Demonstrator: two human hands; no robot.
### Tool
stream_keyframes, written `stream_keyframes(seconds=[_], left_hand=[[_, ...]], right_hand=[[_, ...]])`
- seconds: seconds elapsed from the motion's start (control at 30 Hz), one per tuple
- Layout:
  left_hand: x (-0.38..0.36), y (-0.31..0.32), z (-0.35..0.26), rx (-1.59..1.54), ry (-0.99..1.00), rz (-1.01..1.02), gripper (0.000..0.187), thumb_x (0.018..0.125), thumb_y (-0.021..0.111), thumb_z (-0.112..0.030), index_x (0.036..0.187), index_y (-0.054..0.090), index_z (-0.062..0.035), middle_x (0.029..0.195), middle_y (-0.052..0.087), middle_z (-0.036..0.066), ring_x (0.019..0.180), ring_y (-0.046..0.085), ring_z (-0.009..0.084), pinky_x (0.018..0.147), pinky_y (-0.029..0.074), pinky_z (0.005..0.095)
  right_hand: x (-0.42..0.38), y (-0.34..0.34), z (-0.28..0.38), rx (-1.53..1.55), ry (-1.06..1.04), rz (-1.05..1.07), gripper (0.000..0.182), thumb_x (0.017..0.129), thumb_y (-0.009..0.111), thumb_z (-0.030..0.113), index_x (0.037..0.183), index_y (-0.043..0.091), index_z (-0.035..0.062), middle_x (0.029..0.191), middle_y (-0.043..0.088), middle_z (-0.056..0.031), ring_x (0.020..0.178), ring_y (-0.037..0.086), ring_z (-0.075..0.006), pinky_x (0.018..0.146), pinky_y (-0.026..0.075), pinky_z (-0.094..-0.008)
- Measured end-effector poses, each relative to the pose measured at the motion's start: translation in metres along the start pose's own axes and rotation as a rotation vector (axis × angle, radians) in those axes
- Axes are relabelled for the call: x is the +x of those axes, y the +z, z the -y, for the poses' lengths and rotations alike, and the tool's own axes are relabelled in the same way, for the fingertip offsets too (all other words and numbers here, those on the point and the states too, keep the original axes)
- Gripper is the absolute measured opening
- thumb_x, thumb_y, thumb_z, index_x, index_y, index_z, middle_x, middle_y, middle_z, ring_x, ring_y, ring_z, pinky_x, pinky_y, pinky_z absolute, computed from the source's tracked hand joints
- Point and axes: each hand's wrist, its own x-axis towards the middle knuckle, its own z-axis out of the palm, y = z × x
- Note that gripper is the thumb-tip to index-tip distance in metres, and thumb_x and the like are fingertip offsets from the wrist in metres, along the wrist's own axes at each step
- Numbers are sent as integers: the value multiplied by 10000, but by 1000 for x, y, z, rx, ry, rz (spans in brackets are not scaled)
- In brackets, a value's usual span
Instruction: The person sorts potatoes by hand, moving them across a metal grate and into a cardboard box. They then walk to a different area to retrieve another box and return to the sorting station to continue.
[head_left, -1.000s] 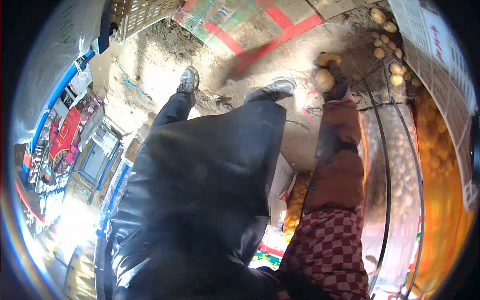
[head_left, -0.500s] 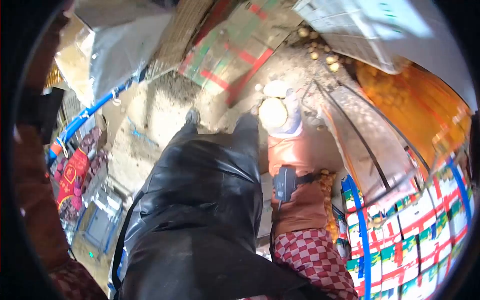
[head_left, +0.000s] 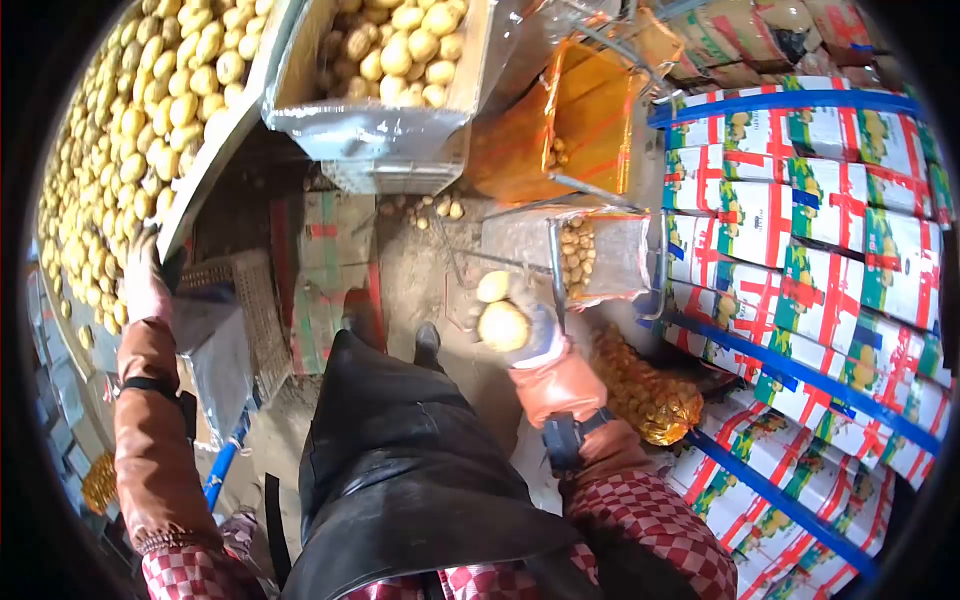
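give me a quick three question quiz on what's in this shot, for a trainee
1. Multiple choice: what is in the right hand?
a) a roll of tape
b) two potatoes
c) a folded carton

2. True or false: the left hand is at the edge of the large potato heap.

3. Fill in the blank: the apron is coloured ____.

Key: 1 b; 2 true; 3 black

The sleeves [head_left: 640,515] are red-and-pink checked. The apron [head_left: 400,470] is black. The open bag [head_left: 590,110] is orange.
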Motion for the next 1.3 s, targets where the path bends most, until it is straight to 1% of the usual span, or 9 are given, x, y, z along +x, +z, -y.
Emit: stream_keyframes(seconds=[0.13, 0.27, 0.5, 0.73, 0.9, 1.13, 1.17, 1.23, 1.3], left_hand=[[6, -6, -13, -109, -86, 39, 354, 977, 341, -103, 1237, 570, -26, 1359, 516, 168, 1333, 421, 297, 1120, 309, 364], [1, -36, -25, -70, -40, 32, 319, 925, 396, -39, 1187, 577, -37, 1291, 561, 161, 1306, 453, 322, 1086, 360, 391], [4, -43, -30, -26, 34, -6, 290, 904, 423, -44, 1145, 584, -66, 1262, 588, 116, 1273, 474, 309, 1067, 373, 415], [3, -33, -27, -27, 47, -27, 303, 844, 499, -36, 1125, 602, -86, 1219, 617, 99, 1273, 485, 323, 1088, 352, 479], [1, -35, -33, -11, -60, 13, 315, 881, 473, -41, 1162, 599, -107, 1336, 540, 133, 1284, 459, 322, 1105, 343, 432], [-3, -26, -37, -65, -114, -45, 263, 848, 508, -44, 1096, 587, -85, 1231, 600, 97, 1326, 423, 349, 1109, 299, 523], [-4, -24, -36, -54, -124, -30, 265, 846, 501, -32, 1090, 588, -86, 1237, 592, 98, 1340, 404, 349, 1114, 287, 530], [-4, -25, -39, -30, -150, -3, 271, 841, 494, -19, 1087, 587, -84, 1253, 578, 95, 1360, 376, 345, 1116, 280, 537], [-4, -22, -39, -4, -181, 63, 270, 858, 493, -34, 1107, 589, -81, 1279, 560, 94, 1374, 358, 337, 1125, 260, 536]], right_hand=[[2, 6, 54, -25, -98, -202, 414, 939, 583, 441, 1063, 617, 48, 903, 683, -142, 777, 685, -273, 675, 590, -408], [3, 30, 74, -173, -154, -58, 364, 939, 606, 388, 1048, 626, 41, 905, 684, -129, 787, 682, -258, 652, 590, -402], [32, 81, 88, -69, -346, -240, 323, 936, 597, 251, 1175, 601, 34, 1067, 679, -130, 984, 660, -265, 796, 567, -381], [39, 108, 105, 46, -402, 93, 387, 949, 577, 340, 1253, 593, 100, 1223, 636, -123, 956, 631, -269, 818, 546, -414], [46, 102, 131, 94, -491, 11, 347, 931, 602, 335, 1174, 627, 88, 1143, 665, -113, 917, 635, -263, 811, 548, -417], [115, 30, 236, -263, -825, -738, 291, 918, 617, 358, 1134, 611, 164, 1051, 674, -68, 872, 632, -254, 779, 532, -443], [106, 24, 231, -760, -926, -813, 273, 916, 619, 346, 1119, 611, 163, 1017, 672, -60, 853, 632, -255, 761, 527, -430], [122, 11, 254, -261, -551, -617, 250, 896, 622, 336, 1072, 616, 159, 899, 656, -38, 776, 634, -250, 686, 513, -390], [110, 16, 232, -218, -363, -335, 295, 868, 600, 438, 954, 668, 164, 870, 690, -57, 814, 653, -229, 719, 524, -415]])
